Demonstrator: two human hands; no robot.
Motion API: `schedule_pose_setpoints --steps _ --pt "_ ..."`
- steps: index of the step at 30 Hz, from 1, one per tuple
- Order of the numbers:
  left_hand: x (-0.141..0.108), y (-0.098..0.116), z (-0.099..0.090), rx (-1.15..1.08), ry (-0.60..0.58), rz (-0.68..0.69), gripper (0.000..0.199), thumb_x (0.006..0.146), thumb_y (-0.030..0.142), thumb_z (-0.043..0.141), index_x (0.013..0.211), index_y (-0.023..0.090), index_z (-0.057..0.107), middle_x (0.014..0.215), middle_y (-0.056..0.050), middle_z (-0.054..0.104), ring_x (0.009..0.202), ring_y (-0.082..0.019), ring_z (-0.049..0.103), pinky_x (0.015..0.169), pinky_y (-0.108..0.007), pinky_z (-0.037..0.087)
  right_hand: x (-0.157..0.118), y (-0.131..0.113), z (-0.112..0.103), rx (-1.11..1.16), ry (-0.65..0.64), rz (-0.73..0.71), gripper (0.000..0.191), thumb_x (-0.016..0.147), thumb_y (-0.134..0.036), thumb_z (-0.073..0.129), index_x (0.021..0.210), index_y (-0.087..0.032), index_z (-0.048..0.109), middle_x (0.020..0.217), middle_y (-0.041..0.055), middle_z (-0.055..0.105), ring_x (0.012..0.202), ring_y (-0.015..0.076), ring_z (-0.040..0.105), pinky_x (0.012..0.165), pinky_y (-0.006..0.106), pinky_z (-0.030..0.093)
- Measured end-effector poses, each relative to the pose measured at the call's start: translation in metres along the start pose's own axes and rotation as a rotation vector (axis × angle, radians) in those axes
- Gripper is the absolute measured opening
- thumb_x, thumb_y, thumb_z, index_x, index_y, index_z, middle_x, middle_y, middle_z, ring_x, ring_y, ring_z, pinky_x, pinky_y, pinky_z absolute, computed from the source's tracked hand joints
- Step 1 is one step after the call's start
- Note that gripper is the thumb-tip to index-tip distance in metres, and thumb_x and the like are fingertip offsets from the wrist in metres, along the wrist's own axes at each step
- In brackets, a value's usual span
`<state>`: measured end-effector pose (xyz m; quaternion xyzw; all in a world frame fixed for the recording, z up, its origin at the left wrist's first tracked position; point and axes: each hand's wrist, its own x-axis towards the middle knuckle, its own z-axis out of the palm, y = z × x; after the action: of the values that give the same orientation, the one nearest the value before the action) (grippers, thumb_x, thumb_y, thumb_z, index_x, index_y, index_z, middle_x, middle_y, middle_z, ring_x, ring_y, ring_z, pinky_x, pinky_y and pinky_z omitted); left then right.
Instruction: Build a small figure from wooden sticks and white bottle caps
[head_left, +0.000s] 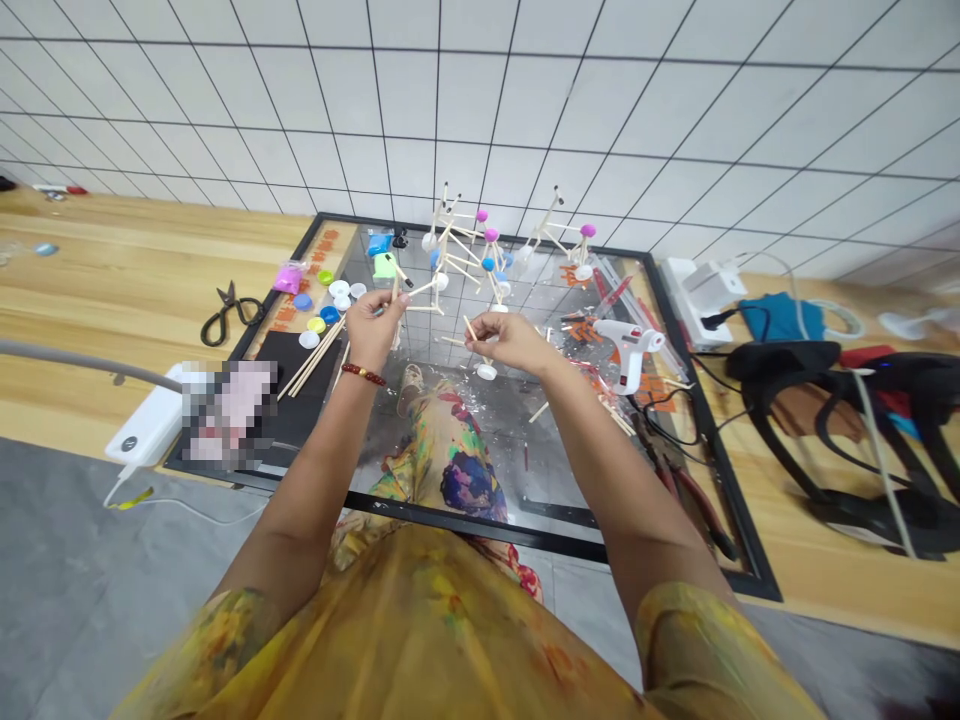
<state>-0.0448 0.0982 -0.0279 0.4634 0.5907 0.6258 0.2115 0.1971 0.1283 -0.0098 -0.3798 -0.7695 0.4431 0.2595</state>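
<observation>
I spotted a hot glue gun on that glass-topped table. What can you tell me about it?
The hot glue gun is pistol-shaped, with a white, plastic-looking body and a reddish patch near the trigger. It lies on the glass panel, with its nozzle pointing right and its handle toward the person. It sits just right of the right hand, which isn't touching it. Orange scraps lie nearby.

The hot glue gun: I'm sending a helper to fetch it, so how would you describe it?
On the wooden bench sits a black-framed glass panel. Near its right edge, beyond the person's right hand, lies the hot glue gun. It is the only white pistol-shaped tool there, its nozzle pointing right.
</observation>
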Motion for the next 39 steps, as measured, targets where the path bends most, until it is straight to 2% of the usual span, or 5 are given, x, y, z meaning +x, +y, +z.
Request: schedule_pose_setpoints --steps 13,21,32,36,39 --pt "0.009 -0.008 0.019 0.054 -0.221 -0.046 0.028 0.072 0.036 0.076 0.09 0.014 0.077 0.086 -0.006 0.075 0.082 -0.019 0.067 0.08 -0.032 0.053 -0.013 0.004 -0.005 -0.117 -0.017 -0.045 0.019 0.069 -0.032 0.069 0.082 -0.018 0.073 0.081 0.0016 0.072 0.08 0.0184 0.065 0.081 0.031 0.05" --pt "-0.002 -0.01 0.014 0.249 -0.164 0.138 0.046 0.072 0.028 0.078 0.116 0.016 0.069 0.121 -0.012 0.07 0.111 -0.024 0.067 0.101 -0.042 0.052 -0.024 0.009 -0.01 -0.144 0.087 -0.075 0.041 0.068 -0.039 0.077 0.103 -0.019 0.074 0.109 0.0077 0.075 0.102 0.0256 0.068 0.098 0.042 0.05" --pt "-0.046 0.023 -0.003 0.348 -0.056 0.593 0.023 0.086 0.018 0.061 0.107 0.019 0.07 0.112 -0.009 0.069 0.11 -0.021 0.065 0.1 -0.039 0.053 -0.049 0.019 -0.018 -0.157 0.296 0.032 0.026 0.072 -0.033 0.07 0.094 -0.018 0.073 0.096 0.0076 0.075 0.088 0.0218 0.068 0.088 0.039 0.053" --pt "-0.071 0.025 0.0 0.246 -0.222 0.427 0.014 0.087 0.017 0.06 0.092 0.02 0.072 0.096 -0.004 0.074 0.09 -0.016 0.07 0.084 -0.032 0.058 -0.058 0.021 0.006 -0.176 0.352 0.174 0.017 0.075 -0.033 0.066 0.083 -0.019 0.068 0.074 0.0027 0.069 0.066 0.0163 0.06 0.067 0.031 0.05" --pt "-0.075 0.012 0.007 0.146 -0.244 0.209 0.013 0.085 0.016 0.062 0.089 0.018 0.073 0.09 -0.004 0.076 0.081 -0.015 0.07 0.073 -0.028 0.059 -0.05 0.019 0.02 -0.252 0.363 0.157 0.016 0.079 -0.031 0.063 0.087 -0.019 0.068 0.081 0.0039 0.071 0.07 0.0173 0.061 0.071 0.031 0.049"
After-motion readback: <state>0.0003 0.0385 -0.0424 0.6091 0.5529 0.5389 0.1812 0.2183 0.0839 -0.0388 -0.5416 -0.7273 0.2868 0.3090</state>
